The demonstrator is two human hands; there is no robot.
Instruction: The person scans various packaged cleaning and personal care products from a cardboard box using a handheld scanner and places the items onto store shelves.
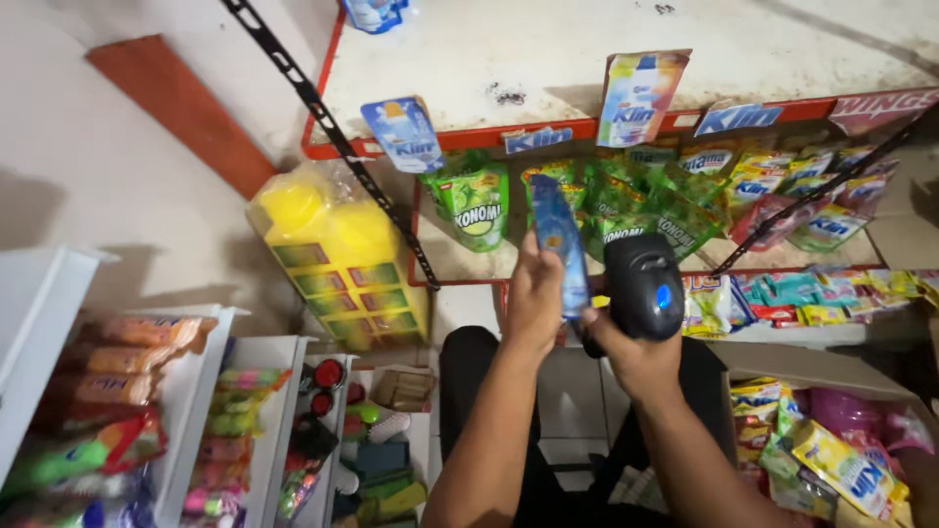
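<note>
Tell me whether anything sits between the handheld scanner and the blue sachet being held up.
Nothing visible does. The left hand holds the blue sachet upright, and the black scanner in the right hand sits right beside it, with only a narrow open gap between them.

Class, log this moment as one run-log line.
left hand: holds blue sachet | right hand: holds black scanner | behind: shelf of green sachets

Ahead of me: green sachets (pixel 476 207) hanging under a red-edged shelf (pixel 548 135)
My left: yellow wrapped pack (pixel 337 256)
My right: cardboard box (pixel 831 362) of packets
</note>
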